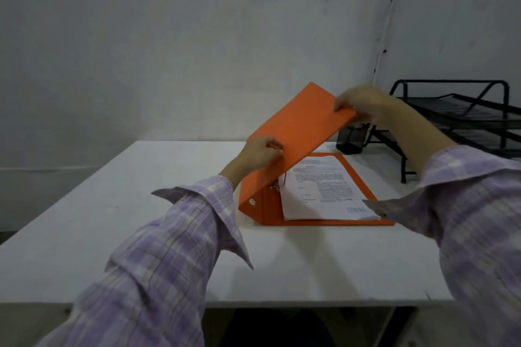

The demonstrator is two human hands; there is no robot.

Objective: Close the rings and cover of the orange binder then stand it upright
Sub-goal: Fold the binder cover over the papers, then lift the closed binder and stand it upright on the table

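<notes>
The orange binder (298,132) lies on the white table (141,220) with its back cover flat and its front cover raised at a slant over the pages. A stack of printed paper (321,191) sits inside on the metal rings (277,184), which are partly hidden under the cover. My left hand (260,153) presses on the cover's left side near the spine. My right hand (363,104) pinches the cover's upper far edge.
A black wire letter tray (462,115) stands at the back right of the table. A dark mesh pen cup (352,139) sits just behind the binder. A grey wall rises behind the table, and the table's front edge is near me.
</notes>
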